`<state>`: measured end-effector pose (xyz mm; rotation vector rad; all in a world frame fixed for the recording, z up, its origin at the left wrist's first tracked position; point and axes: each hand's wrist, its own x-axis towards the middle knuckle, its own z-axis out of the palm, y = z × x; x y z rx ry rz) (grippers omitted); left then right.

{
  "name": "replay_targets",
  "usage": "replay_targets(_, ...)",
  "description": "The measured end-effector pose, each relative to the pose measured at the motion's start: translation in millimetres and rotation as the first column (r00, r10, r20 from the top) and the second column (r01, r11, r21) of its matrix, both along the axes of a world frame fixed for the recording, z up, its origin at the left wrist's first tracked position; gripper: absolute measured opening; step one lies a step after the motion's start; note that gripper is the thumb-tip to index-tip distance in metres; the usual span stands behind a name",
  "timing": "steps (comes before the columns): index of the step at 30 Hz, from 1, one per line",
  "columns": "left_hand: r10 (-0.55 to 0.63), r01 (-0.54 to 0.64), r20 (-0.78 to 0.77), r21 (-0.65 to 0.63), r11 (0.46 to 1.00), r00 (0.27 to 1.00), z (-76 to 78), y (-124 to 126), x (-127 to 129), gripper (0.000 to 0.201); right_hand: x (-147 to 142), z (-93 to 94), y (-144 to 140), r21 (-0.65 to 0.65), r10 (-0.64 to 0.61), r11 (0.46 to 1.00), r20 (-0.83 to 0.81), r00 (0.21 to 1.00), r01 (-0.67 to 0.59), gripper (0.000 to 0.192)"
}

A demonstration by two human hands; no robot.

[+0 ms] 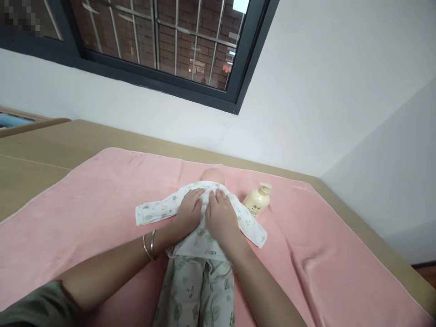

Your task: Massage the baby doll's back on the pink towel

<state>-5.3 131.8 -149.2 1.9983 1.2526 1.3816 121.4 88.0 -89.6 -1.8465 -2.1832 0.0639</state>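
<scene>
A baby doll (213,175) lies on a pink blanket (112,190), with only its smooth rounded head showing above the collar. White long-sleeved baby clothes cover it: a printed top (200,245) with its sleeves spread out to both sides, and printed trousers (187,290) below. My left hand (189,211) rests flat on the left of the top's chest area, fingers stretched toward the collar. Beside it, my right hand (221,213) lies on the right of the top, its fingers also extended. Neither hand grips anything. No doll hands show at the cuffs.
A cream pump-top style bottle (258,200) stands on the blanket near the right sleeve. Wooden boards (44,145) border the blanket. Behind them rises a white wall (289,100) with a dark-framed, barred window (163,41). A wooden rail (41,125) is at the far left.
</scene>
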Motion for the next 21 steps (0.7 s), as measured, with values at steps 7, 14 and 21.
replay_targets(7,0.0,0.0,-0.014,0.005,1.0,1.0,-3.2,2,1,0.043,26,-1.0,22,-0.034,0.034,0.999,-0.148,0.988,-0.04,0.056)
replay_targets(14,0.013,-0.012,-0.085,0.014,1.0,0.996,-4.1,7,-2,0.045,11,6.1,6,-0.043,-0.115,0.992,0.0,0.993,0.115,0.056)
replay_targets(21,-0.002,-0.014,-0.306,-0.051,0.999,0.952,5.4,19,-10,0.048,27,12.7,14,-0.096,0.01,0.995,-0.211,0.977,-0.031,0.049)
